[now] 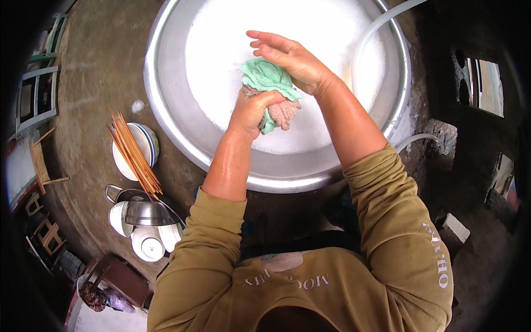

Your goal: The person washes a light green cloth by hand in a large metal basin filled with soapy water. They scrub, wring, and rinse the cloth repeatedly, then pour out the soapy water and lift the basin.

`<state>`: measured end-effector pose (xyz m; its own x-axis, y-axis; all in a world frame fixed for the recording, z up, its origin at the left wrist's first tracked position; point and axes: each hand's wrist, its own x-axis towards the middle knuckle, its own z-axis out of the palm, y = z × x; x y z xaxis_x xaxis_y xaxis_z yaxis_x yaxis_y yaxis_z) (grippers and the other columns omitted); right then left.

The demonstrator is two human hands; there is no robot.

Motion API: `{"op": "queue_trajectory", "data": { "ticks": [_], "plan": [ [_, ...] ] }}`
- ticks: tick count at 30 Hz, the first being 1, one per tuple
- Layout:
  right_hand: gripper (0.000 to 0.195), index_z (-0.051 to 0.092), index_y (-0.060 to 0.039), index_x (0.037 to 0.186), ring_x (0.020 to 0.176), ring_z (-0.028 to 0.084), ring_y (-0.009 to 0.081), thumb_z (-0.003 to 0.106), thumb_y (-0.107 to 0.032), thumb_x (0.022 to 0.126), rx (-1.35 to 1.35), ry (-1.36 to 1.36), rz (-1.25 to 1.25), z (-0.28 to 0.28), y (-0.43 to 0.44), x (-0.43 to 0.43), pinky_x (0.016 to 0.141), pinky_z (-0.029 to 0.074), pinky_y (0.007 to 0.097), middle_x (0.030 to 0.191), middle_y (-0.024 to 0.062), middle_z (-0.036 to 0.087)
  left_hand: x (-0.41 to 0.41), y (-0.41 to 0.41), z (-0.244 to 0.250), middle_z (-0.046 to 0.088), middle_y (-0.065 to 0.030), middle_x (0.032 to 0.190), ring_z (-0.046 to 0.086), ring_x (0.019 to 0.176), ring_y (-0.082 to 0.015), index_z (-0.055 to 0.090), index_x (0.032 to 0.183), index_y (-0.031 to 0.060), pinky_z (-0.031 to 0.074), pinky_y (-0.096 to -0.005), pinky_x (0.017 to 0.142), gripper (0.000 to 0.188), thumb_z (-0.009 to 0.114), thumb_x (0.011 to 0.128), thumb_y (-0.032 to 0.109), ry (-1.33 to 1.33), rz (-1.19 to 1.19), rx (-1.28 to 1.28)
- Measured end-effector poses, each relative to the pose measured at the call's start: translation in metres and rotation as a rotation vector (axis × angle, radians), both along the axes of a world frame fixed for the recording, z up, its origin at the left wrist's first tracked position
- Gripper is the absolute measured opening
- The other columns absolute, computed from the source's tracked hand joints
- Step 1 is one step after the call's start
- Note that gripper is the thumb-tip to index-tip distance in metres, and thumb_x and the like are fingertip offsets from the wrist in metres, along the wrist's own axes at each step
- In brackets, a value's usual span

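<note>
A bunched green cloth (267, 76) and a pinkish-brown cloth (286, 112) are gripped together in my left hand (252, 110), thumb across them. The green one bulges out above the fist, and a bit of green also shows below it. My right hand (295, 62) is beside the upper right of the bundle, fingers extended and apart, closed around nothing. Whether its palm touches the green cloth, I cannot tell. Beneath both hands is a large round metal basin (286, 184), its inside very bright with what looks like whitish, foamy water.
A pale hose (360, 52) bends over the basin's right rim. To the left, chopsticks (135, 155) lie across a white bowl (123, 162) with a blue rim. Closer stand a metal pot (147, 213) and upturned white bowls (149, 245). A rough block (446, 145) is at right.
</note>
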<state>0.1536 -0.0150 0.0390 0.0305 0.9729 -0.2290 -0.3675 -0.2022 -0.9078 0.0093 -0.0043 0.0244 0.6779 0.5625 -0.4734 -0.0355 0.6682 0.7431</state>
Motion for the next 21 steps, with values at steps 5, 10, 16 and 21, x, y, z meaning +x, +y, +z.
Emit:
{"op": "queue_trajectory", "data": {
  "ticks": [5,10,16,21],
  "plan": [
    [0.078,0.046,-0.0083,0.127,0.110,0.051,0.0298,0.074,-0.045,0.064,0.217,0.210,0.289,0.014,-0.011,0.007,0.092,0.043,0.0412,0.114,0.0188,0.053,-0.004,-0.008,0.007,0.059,-0.0129,0.091,0.062,0.077,-0.0239,0.050,0.105,-0.0028,0.054,-0.0333,0.066,0.044,0.062,0.063,0.002,-0.496,-0.025,-0.620],
    [0.010,0.069,-0.0069,0.084,0.079,0.059,0.0128,0.063,-0.010,0.077,0.274,-0.451,0.266,0.041,-0.018,-0.001,0.078,0.047,0.0288,0.078,0.0050,0.065,-0.006,-0.004,0.017,0.058,-0.0096,0.097,0.060,0.091,-0.0207,0.050,0.108,-0.0002,0.052,-0.0322,0.077,0.048,0.066,0.063,-0.003,-0.272,-0.161,-0.377],
    [0.014,0.068,-0.0058,0.087,0.078,0.061,0.0155,0.059,-0.011,0.078,0.014,-0.661,0.056,0.034,-0.018,-0.016,0.077,0.049,0.0302,0.083,0.0085,0.066,0.013,-0.013,0.029,0.059,-0.0062,0.085,0.061,0.076,-0.0154,0.051,0.100,0.0005,0.051,-0.0259,0.064,0.046,0.076,0.061,0.006,0.016,-0.146,0.129],
    [0.016,0.068,-0.0050,0.086,0.079,0.063,0.0188,0.054,-0.009,0.080,-0.213,-0.770,-0.077,0.032,-0.015,-0.030,0.077,0.050,0.0322,0.079,0.0099,0.066,0.026,-0.020,0.031,0.055,-0.0086,0.070,0.054,0.045,-0.0174,0.040,0.106,-0.0052,0.043,-0.0282,0.036,0.043,0.061,0.070,0.003,0.315,-0.168,0.260]
  ]
}}
